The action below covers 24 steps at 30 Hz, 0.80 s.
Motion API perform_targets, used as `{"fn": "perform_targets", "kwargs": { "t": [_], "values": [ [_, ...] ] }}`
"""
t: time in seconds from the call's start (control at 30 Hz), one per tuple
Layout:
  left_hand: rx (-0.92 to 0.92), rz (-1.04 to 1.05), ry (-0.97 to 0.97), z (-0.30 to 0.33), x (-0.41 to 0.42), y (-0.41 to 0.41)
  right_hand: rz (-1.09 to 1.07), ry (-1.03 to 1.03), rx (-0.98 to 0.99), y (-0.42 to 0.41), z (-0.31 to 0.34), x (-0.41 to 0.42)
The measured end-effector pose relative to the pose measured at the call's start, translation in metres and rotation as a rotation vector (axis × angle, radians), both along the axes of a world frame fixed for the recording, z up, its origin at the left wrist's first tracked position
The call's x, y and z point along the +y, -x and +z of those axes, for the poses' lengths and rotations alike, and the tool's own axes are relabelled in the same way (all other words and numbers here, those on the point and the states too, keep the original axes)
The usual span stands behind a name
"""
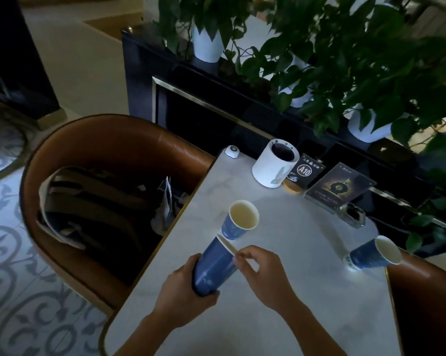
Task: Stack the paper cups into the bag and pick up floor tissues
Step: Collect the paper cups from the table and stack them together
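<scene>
My left hand grips the base of a blue paper cup held tilted above the white marble table. A second blue cup is pushed partway into its mouth, open end facing up and away. My right hand pinches the rim of the held cup with thumb and fingers. A third blue cup stands apart near the table's right edge, leaning in the wide-angle view. A dark bag lies on the brown chair to the left. No floor tissues are visible.
At the table's far end stand a white cylinder holder, an A10 table sign, a dark menu card, a glass ashtray and a small white call button. Potted plants top a black partition. A second brown chair is right.
</scene>
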<state>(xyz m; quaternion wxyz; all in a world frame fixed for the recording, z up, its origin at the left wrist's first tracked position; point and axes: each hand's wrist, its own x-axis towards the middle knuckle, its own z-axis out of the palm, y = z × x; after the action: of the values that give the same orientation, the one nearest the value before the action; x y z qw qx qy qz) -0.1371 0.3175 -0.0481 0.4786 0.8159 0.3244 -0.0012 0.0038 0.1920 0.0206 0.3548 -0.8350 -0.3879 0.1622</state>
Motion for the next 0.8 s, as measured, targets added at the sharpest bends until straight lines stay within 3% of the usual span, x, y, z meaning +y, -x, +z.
{"fn": "perform_targets", "kwargs": {
  "t": [0.13, 0.43, 0.63, 0.8],
  "values": [
    [0.022, 0.049, 0.052, -0.014, 0.013, 0.002, -0.056, 0.011, -0.025, -0.023, -0.001, 0.013],
    [0.104, 0.063, 0.079, -0.041, 0.032, 0.005, -0.017, 0.174, -0.386, -0.066, -0.033, 0.042],
    [0.091, 0.056, 0.084, -0.05, 0.038, 0.013, -0.01, 0.282, -0.469, -0.077, -0.049, 0.056],
    [0.094, 0.054, 0.082, -0.055, 0.039, 0.02, -0.063, 0.245, -0.465, -0.078, -0.049, 0.056]
  ]
}}
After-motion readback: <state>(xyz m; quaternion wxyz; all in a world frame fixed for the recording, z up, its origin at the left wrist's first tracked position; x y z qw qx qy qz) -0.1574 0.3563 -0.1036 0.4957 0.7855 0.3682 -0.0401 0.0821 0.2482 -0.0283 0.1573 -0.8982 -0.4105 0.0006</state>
